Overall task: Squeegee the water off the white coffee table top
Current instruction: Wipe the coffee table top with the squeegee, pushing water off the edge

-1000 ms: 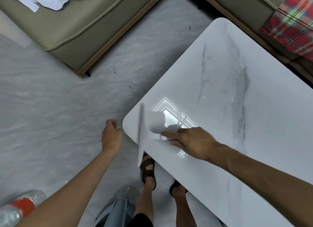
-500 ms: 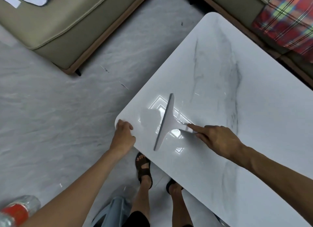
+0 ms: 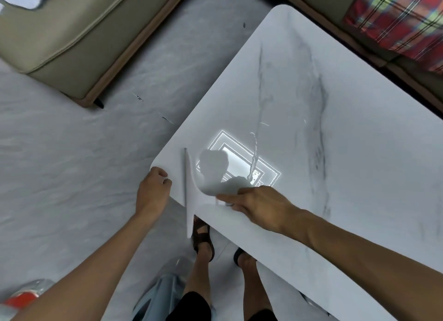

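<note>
The white marble-look coffee table (image 3: 347, 153) fills the right half of the view. A white squeegee (image 3: 190, 191) lies across its near-left corner, its blade running past the table's front edge over the floor. My right hand (image 3: 259, 205) grips the squeegee's handle. My left hand (image 3: 153, 189) holds the table's rounded corner, fingers curled over the edge, just left of the blade. A thin trail of water (image 3: 254, 157) runs down the top through a bright lamp reflection, to the right of the blade.
An olive sofa (image 3: 72, 40) stands at the upper left, another with a red plaid cloth (image 3: 402, 21) at the upper right. Grey floor lies between. A plastic bottle with a red label (image 3: 21, 299) sits at the bottom left. My sandalled feet (image 3: 203, 237) are under the table's edge.
My right hand has drawn the squeegee left and toward me, from mid-corner to the table's edge, with the blade now overhanging. My left hand stays on the corner.
</note>
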The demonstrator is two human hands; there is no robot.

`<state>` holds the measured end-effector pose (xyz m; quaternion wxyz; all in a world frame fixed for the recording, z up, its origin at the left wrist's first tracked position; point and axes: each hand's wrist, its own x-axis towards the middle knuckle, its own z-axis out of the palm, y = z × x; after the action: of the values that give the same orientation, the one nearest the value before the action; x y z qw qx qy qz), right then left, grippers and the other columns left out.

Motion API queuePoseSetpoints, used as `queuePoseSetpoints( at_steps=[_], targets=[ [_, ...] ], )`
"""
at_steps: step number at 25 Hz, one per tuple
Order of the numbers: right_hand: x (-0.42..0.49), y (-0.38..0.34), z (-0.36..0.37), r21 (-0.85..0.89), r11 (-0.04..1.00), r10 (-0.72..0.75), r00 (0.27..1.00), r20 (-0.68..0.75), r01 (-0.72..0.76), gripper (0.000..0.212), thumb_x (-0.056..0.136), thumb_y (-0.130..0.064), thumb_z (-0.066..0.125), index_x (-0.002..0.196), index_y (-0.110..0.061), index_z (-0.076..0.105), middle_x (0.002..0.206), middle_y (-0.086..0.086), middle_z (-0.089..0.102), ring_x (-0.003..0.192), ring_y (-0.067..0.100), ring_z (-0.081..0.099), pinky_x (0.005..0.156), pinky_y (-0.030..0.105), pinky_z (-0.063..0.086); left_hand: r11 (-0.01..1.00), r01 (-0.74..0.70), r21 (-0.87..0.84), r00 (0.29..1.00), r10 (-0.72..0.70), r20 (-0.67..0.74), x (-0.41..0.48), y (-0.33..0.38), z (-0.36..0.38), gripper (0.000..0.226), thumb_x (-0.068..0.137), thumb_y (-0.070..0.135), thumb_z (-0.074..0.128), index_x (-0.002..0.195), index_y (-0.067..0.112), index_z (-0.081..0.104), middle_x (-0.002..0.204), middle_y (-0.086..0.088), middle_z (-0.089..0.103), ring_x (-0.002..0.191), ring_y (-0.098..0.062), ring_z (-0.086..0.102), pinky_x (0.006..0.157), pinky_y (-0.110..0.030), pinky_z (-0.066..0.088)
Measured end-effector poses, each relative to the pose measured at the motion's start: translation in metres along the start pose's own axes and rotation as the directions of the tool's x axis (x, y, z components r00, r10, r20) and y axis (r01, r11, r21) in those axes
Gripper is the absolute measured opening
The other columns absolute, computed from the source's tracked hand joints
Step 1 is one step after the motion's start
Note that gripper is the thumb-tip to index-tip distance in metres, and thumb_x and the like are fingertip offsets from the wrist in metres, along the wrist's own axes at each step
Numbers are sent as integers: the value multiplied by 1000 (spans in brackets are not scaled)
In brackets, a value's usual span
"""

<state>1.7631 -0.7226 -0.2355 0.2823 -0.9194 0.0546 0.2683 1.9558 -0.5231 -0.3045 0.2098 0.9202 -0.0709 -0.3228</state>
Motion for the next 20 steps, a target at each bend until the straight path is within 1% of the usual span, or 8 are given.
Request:
queuePoseSetpoints(
  at_steps=[1,4,8,10,13,16,18,20],
  targets=[
    [18,-14,9,-16,999,-32,999,28,32,42,102,-35,36,142,-48,35,108,1,62,98,28,61,76,28,41,1000,-16,-2,1000,16,-2,-3,-2,0,2,89,19,52,90,20,52,93,1,58,79,-19,53,66,-28,36],
    [34,-16,23,-26,999,-39,999,34,40,41,102,-35,37,141,-47,37,115,5,63,101,31,61,75,27,37,998,-55,21,998,55,30,-12,-3,7,13,93,29,49,86,19,53,83,3,59,70,-13,53,53,-22,33],
    [-22,40,16,37,999,31,999,-15,-31,39,99,-43,37,134,-60,34,125,-7,63,108,26,62,82,26,40,996,-89,24,991,86,106,-27,7,26,13,94,29,49,88,17,52,72,4,55,65,-11,53,51,-23,32],
    [-63,70,11,11,996,87,996,-19,-87,40,99,-45,35,132,-65,27,116,-9,66,100,22,64,74,23,36,996,-92,19,984,89,152,-34,14,35,13,94,30,49,91,18,51,75,4,55,69,-14,55,54,-26,36],
    [-117,98,1,-67,976,208,978,-23,-209,37,96,-51,25,132,-62,32,100,-11,66,88,19,65,67,22,33,993,-102,57,977,89,195,-41,21,42,13,94,29,49,96,16,51,86,1,59,80,-19,58,65,-32,44],
    [-135,94,-4,-125,968,220,975,-10,-220,41,95,-53,20,134,-63,25,99,-13,64,89,17,65,66,22,33,995,-93,34,986,87,140,-41,21,40,13,94,24,49,101,15,53,97,0,61,88,-21,59,72,-34,46],
    [-111,71,-2,-70,987,143,990,-7,-143,40,97,-50,27,135,-62,23,105,-11,65,95,19,64,70,26,40,997,-73,32,996,71,61,-38,17,34,15,92,18,49,106,14,53,102,-2,60,87,-21,55,72,-32,41],
    [-63,38,4,-10,999,45,999,-5,-45,38,99,-48,33,135,-57,32,113,-6,65,101,23,63,79,31,46,998,-42,44,999,41,2,-34,10,26,18,89,12,50,107,15,51,101,-8,60,82,-23,53,69,-31,37]
  ],
)
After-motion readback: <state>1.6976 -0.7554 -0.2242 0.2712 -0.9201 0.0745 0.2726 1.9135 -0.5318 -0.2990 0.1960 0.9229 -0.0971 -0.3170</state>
